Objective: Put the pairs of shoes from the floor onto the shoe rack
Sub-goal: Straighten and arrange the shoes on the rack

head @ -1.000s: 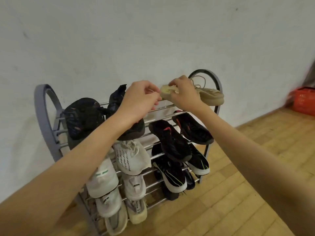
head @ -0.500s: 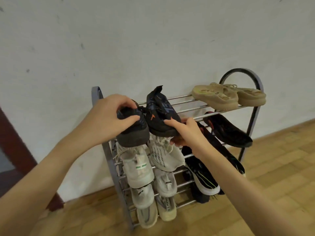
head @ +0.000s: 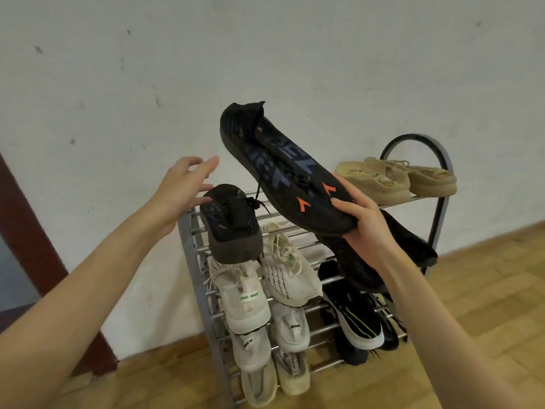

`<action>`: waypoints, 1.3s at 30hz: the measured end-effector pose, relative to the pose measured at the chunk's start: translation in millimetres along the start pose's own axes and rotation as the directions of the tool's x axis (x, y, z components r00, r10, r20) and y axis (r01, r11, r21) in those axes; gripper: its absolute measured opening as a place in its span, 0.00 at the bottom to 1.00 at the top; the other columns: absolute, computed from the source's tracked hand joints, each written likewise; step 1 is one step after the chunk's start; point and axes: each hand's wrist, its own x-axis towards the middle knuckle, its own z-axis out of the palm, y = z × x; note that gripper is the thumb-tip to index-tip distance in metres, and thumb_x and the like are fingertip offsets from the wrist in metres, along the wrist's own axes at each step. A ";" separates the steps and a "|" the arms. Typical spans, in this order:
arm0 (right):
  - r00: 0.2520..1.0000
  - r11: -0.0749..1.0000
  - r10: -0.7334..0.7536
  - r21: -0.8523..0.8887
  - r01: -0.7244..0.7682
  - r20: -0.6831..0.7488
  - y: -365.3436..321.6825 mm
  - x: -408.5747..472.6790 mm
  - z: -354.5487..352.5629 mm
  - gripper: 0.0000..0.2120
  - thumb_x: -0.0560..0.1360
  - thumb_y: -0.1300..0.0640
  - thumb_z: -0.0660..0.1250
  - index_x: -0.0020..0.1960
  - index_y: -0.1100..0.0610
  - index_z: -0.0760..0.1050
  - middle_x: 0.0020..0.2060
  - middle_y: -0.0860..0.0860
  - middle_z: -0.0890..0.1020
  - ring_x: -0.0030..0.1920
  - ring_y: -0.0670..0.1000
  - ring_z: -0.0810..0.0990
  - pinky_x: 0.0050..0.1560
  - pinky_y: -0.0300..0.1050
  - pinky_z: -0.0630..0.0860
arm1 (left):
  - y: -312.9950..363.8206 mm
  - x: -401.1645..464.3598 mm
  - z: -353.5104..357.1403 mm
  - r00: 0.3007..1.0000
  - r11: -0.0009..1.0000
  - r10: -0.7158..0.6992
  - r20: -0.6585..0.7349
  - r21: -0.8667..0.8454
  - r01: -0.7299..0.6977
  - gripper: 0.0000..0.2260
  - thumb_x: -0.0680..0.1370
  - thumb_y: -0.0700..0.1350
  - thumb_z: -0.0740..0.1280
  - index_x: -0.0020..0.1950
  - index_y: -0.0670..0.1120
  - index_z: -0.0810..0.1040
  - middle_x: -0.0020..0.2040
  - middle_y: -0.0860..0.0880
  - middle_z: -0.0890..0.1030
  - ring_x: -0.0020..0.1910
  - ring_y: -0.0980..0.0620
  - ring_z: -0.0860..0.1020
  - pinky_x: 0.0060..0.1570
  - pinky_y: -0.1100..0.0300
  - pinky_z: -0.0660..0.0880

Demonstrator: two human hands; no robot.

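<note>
A black knit shoe with orange arrow marks [head: 277, 163] is lifted above the metal shoe rack [head: 439, 202], heel up toward the wall. My right hand [head: 361, 225] is shut on its toe end. Its partner, a black shoe [head: 233, 225], rests toe-down at the left end of the top shelf. My left hand [head: 184, 190] hovers with fingers spread just left of it, the thumb touching or nearly touching its heel. A beige pair [head: 395, 180] sits at the right end of the top shelf.
Lower shelves hold several white sneakers [head: 265, 287] on the left and black shoes [head: 359, 323] on the right. The rack stands against a white wall on a wooden floor [head: 486, 320]. A dark red door frame [head: 26, 231] is at far left.
My right hand has lifted the black shoe with orange marks up off the top shelf. My left hand has let go of the other black shoe and opened.
</note>
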 end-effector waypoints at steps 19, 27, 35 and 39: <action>0.956 0.958 0.259 0.166 -0.235 -0.137 -32.7 27.5 50.3 0.19 0.73 0.47 0.71 0.57 0.57 0.75 0.56 0.57 0.80 0.57 0.56 0.81 0.59 0.48 0.77 | 27.3 8.3 -8.4 0.974 0.860 -0.211 -0.076 -0.488 0.148 0.06 0.79 0.41 0.58 0.45 0.44 0.73 0.45 0.44 0.78 0.42 0.47 0.79 0.39 0.50 0.79; 0.969 0.971 0.228 -0.049 -0.234 -0.095 -18.7 36.7 79.7 0.21 0.74 0.48 0.70 0.61 0.59 0.75 0.47 0.54 0.84 0.45 0.52 0.84 0.48 0.45 0.81 | 34.9 -25.3 22.7 0.957 0.797 -0.181 0.226 -0.537 0.278 0.12 0.78 0.39 0.58 0.58 0.37 0.74 0.51 0.40 0.80 0.49 0.43 0.82 0.37 0.49 0.82; 0.943 0.980 0.128 -0.104 -0.167 -0.307 -19.0 59.9 62.3 0.08 0.77 0.62 0.65 0.53 0.66 0.77 0.39 0.56 0.81 0.39 0.53 0.80 0.39 0.44 0.77 | 9.7 -25.5 3.3 0.980 0.922 0.150 0.134 0.340 -0.188 0.12 0.79 0.51 0.62 0.46 0.45 0.80 0.47 0.49 0.82 0.46 0.52 0.80 0.49 0.57 0.75; 0.935 0.933 0.186 -0.245 -0.265 -0.301 -14.0 68.9 41.6 0.08 0.76 0.63 0.62 0.39 0.59 0.74 0.32 0.53 0.77 0.33 0.50 0.76 0.30 0.39 0.71 | -13.9 -32.7 -12.7 0.904 0.863 0.160 0.397 0.387 -0.323 0.20 0.71 0.59 0.70 0.61 0.53 0.76 0.54 0.58 0.79 0.54 0.63 0.77 0.52 0.69 0.72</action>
